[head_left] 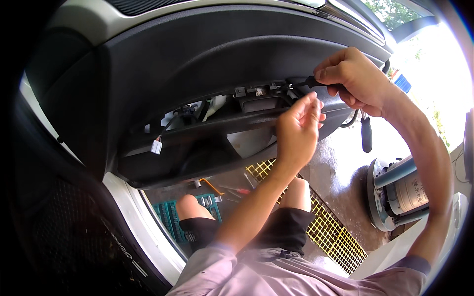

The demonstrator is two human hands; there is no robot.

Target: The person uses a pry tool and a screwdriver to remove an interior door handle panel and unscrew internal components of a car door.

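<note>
At the lower left of the frame a green socket tray (170, 217) lies on the floor beside the knee. In the centre the left hand (296, 130) has its fingers half open near the panel (163, 74) edge and holds nothing that I can see. At the upper right the right hand (353, 79) is closed around a black tool (306, 81) whose tip meets the fastener area under the panel. I think the tool should stay straight, with the left hand steadying.
</note>
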